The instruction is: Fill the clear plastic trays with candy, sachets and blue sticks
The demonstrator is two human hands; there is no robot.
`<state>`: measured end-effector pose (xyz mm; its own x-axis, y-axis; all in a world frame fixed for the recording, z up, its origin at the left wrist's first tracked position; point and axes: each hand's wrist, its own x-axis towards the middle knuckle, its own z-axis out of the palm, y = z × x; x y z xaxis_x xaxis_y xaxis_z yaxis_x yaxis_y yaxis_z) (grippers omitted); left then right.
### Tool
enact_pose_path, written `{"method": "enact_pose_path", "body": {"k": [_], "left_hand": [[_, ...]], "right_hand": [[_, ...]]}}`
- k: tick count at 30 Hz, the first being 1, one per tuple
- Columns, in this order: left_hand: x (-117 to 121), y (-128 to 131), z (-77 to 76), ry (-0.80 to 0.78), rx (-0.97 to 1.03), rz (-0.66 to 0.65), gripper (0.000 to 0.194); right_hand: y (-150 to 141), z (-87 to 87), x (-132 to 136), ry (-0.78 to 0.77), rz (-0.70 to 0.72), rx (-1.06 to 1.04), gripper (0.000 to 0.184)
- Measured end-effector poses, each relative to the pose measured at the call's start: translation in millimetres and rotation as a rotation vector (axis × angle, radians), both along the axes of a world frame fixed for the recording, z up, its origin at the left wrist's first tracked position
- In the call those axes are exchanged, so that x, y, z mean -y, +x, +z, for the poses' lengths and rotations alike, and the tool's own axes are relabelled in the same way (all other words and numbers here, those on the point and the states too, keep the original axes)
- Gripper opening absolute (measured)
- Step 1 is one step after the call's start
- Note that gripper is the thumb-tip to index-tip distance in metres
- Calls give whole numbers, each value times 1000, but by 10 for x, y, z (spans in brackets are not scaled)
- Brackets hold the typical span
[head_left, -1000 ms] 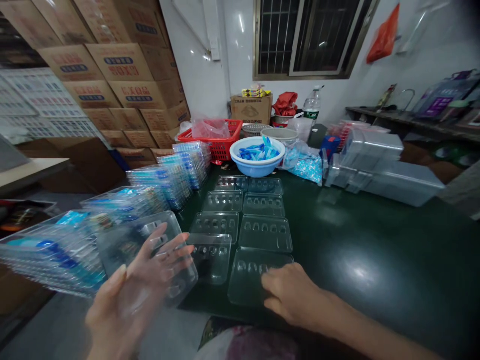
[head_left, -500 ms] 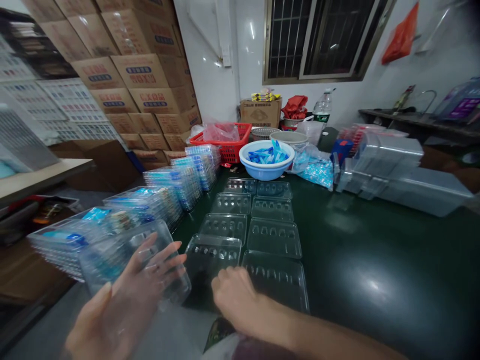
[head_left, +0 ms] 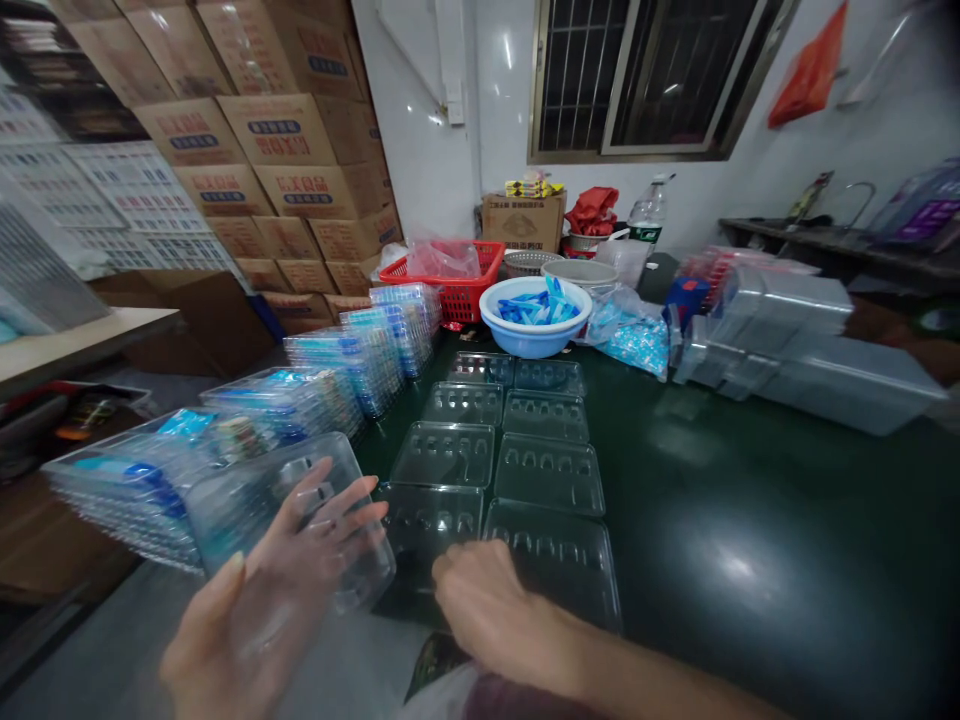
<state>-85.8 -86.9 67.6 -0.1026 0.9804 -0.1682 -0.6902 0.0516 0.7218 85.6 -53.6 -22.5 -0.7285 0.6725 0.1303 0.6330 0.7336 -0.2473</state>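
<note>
My left hand [head_left: 255, 610] holds a stack of clear plastic blister trays [head_left: 300, 510] from below, fingers curled up around it, at the table's near left corner. My right hand [head_left: 491, 610] rests with bent fingers on the near edge of an empty clear tray [head_left: 427, 525] lying on the dark green table [head_left: 750, 540]. That tray is the nearest in the left of two columns of empty clear trays [head_left: 517, 430] running away from me. What the fingertips pinch is hidden.
Stacks of filled trays with blue contents [head_left: 322, 390] line the table's left side. A blue bowl of blue pieces [head_left: 534, 315], a red basket [head_left: 450, 275], a bag of blue pieces [head_left: 630, 335] and clear tray stacks [head_left: 795, 340] stand behind. Cardboard boxes [head_left: 277, 160] fill the left wall.
My right hand moved left from the nearest right-column tray to the nearest left-column tray, which now lies flat in line. The left hand's stack stayed roughly put.
</note>
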Motion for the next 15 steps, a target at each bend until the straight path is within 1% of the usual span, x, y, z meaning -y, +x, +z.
{"method": "enact_pose_path", "body": {"k": [2,4,6,8,10,12,13,15], "left_hand": [[-26,86,-45,14,-70,-1,73],[-71,251,-108,-21,-105,-43,72],[-131,480,-171,-83,-99,-112,70],[-193,737,-211,-131,-41,-167,67],[-246,977,-219,-188,24,-259,67],[-290,1166,-210,-247,45,-381,69],[-312,1239,-205,-260,38,-438,72],[-359,1350,-204,-246,20,-513,78]], "right_hand": [[44,125,40,-34,-90,-200,8],[100,341,114,-146,-199,-494,13],[153,568,178,-350,-237,-744,13],[206,725,195,-574,-229,-892,15],[278,783,152,-782,-251,-984,16],[385,770,70,-945,-273,-1054,18],[450,751,28,-1000,-266,-1082,19],[588,715,-42,-1052,-226,-1120,21]]}}
